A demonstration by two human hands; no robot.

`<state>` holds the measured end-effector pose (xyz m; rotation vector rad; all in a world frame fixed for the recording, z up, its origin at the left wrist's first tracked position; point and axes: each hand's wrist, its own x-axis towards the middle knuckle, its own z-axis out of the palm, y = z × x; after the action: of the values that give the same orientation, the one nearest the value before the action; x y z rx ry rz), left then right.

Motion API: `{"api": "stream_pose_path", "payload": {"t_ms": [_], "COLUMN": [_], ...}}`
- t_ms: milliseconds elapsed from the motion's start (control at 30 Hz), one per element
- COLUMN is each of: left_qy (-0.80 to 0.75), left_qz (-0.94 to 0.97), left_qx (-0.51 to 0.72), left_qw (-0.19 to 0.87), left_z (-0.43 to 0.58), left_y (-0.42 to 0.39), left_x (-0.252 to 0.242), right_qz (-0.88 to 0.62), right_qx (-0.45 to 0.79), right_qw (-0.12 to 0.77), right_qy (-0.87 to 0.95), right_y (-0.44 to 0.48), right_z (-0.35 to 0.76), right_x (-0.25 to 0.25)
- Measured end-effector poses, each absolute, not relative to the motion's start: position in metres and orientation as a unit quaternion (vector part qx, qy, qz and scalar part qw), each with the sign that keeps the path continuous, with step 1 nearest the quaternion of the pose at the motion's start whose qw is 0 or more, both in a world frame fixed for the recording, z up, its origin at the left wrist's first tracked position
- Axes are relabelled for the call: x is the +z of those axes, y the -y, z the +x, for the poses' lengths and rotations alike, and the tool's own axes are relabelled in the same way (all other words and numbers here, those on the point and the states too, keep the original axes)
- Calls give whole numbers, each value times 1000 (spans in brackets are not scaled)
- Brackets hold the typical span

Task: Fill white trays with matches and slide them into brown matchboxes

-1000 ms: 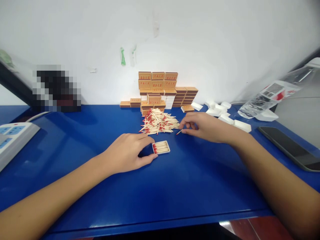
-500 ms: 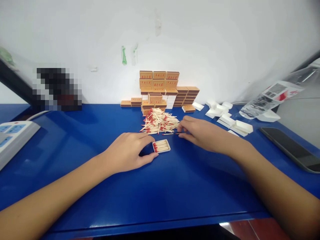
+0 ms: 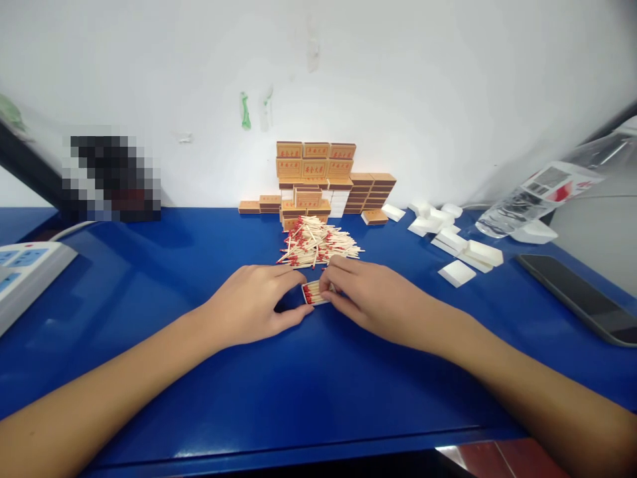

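Nearest: blue desk (image 3: 249, 392), front edge running below both hands.

Left hand (image 3: 259, 302): palm down, thumb and forefinger parted in a wide curve, remaining fingers close together. Hold taken on the left end of a small white tray (image 3: 303, 292), forefinger at the far corner, thumb at the near corner.

Right hand (image 3: 378, 295): fingers bent over the right half of the same tray, thumb and forefinger tips close together. Cannot tell of any match between these tips.

Tray position: on the desk, between the two hands, open side up, right part hidden behind the right fingers. Visible contents: matches (image 3: 312, 293), red heads toward the left hand.

Well left of the left hand: white power strip (image 3: 30, 272) with blue panels. Well right of the right hand: dark phone (image 3: 580, 292), lying flat. Between phone and right hand: single white tray (image 3: 456, 273); farther back, scattered white trays (image 3: 438, 222), then tilted clear bottle (image 3: 542, 192).

Just beyond both hands: heap of loose matches (image 3: 318, 242). Directly behind the heap: stacked orange-and-brown matchboxes (image 3: 316, 166). Farthest: pale wall (image 3: 398, 79).
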<state>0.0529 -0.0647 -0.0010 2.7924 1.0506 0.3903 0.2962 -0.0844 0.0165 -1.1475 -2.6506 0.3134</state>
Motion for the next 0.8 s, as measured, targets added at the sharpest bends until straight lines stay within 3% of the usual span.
{"api": "stream_pose_path", "payload": {"t_ms": [167,400,600,800], "left_qy": [-347,-342,-349,-347], "left_qz": [926,928,926,927], "left_qx": [130,132,129,130], "left_qw": [69,60,61,54], "left_z": [54,53,53,53], "left_y": [66,67,65,65], "left_x": [0,1,0,0], "right_qz": [-439,-457,-417,-365], "right_qx": [83,70,100,100], "right_qw": [183,129,144,101], "right_qy": [876,877,892,920], "right_y": [62,45,63,80], "right_z": [315,323,314,303], "right_x": [13,-5,14,15]}}
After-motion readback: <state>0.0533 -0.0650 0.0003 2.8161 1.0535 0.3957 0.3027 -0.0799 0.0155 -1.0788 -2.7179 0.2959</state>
